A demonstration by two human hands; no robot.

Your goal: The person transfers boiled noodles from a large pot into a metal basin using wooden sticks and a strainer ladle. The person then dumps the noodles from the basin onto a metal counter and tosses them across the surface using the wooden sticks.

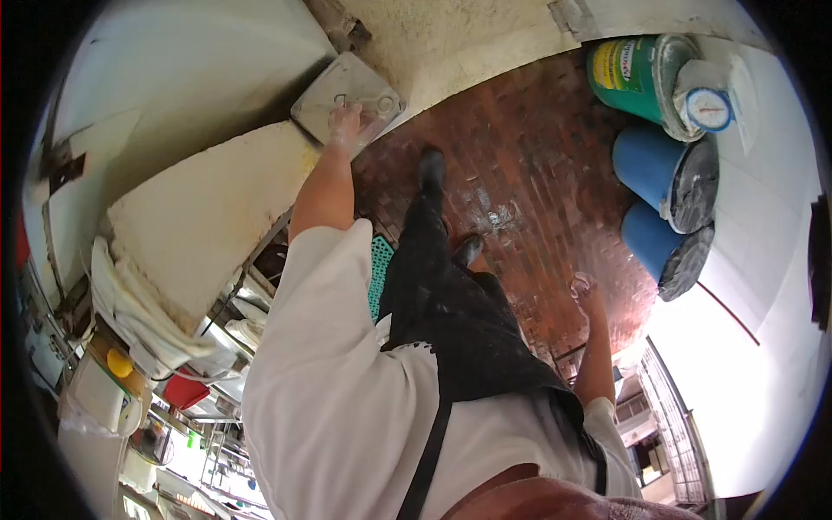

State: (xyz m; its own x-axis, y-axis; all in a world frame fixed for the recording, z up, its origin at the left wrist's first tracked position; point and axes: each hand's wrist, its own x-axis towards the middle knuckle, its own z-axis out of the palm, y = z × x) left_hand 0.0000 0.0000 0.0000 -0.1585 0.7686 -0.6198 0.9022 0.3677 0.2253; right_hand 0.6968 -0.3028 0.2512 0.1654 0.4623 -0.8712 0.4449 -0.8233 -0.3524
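Apparently, the step in hand is handling the clear container (314,106) at the pale surface's (199,208) end, the left hand (345,124) on it, grip unclear, the right hand (584,288) hanging loosely open, and moving it likely calls for firm hold.

the brick-patterned floor (529,130) is reddish brown with pale smears. the short-sleeved cloth shirt (338,355) is off-white, the long fabric apron (485,347) black with whitish smudges. the big round plastic bucket (646,95) is green, its label (614,65) yellow and white with red lettering. the tall plastic bins (641,165) are blue under black lids (696,186) blotched grey. the boxy plastic container (316,102) is see-through grey, the perforated plastic mat (379,269) turquoise, the round dial scale (709,109) white, rimmed in blue.
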